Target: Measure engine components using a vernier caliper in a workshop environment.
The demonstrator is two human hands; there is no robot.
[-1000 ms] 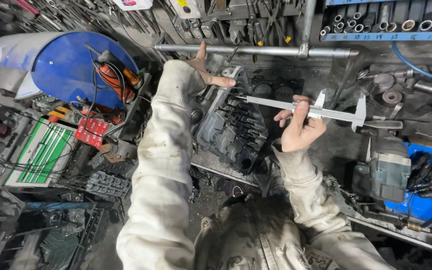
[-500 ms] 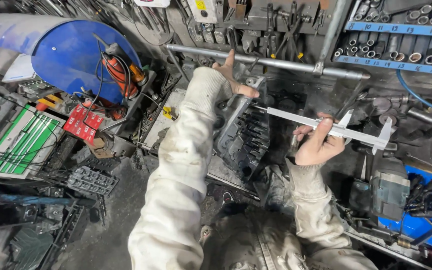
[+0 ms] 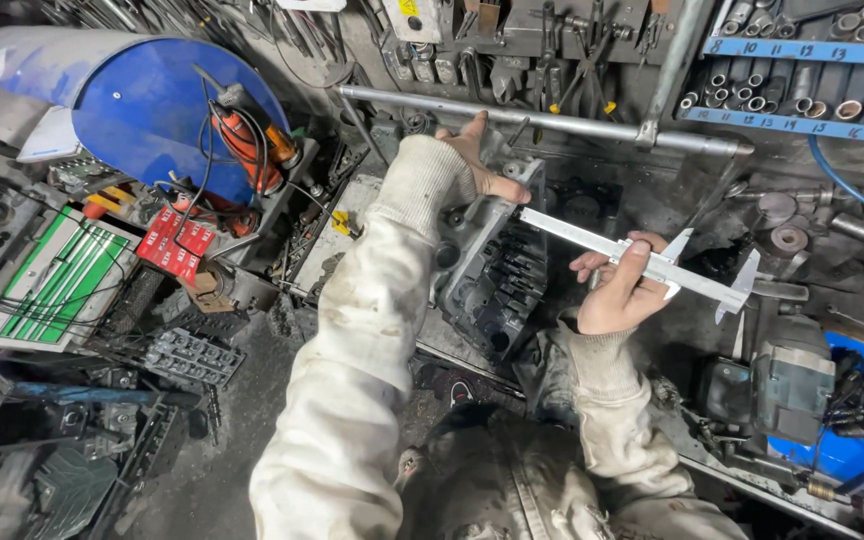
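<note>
1. Two hands: the left hand [image 3: 482, 165] and the right hand [image 3: 620, 290].
2. One metal caliper [image 3: 642, 262].
3. One grey engine casting [image 3: 497, 265], standing on edge.
4. One horizontal steel pipe [image 3: 562, 122] along the wall.
5. One blue drum [image 3: 157, 105] lying on its side.
6. One orange power tool [image 3: 252, 150] in front of the drum.
7. One green-and-white panel [image 3: 57, 285] at the left.
8. One red box [image 3: 174, 243] near the panel.
9. Two blue rack strips [image 3: 802, 50] holding sockets; the sockets are too many and too crowded to count.
10. One blue hose [image 3: 847, 185] at the right.
</note>
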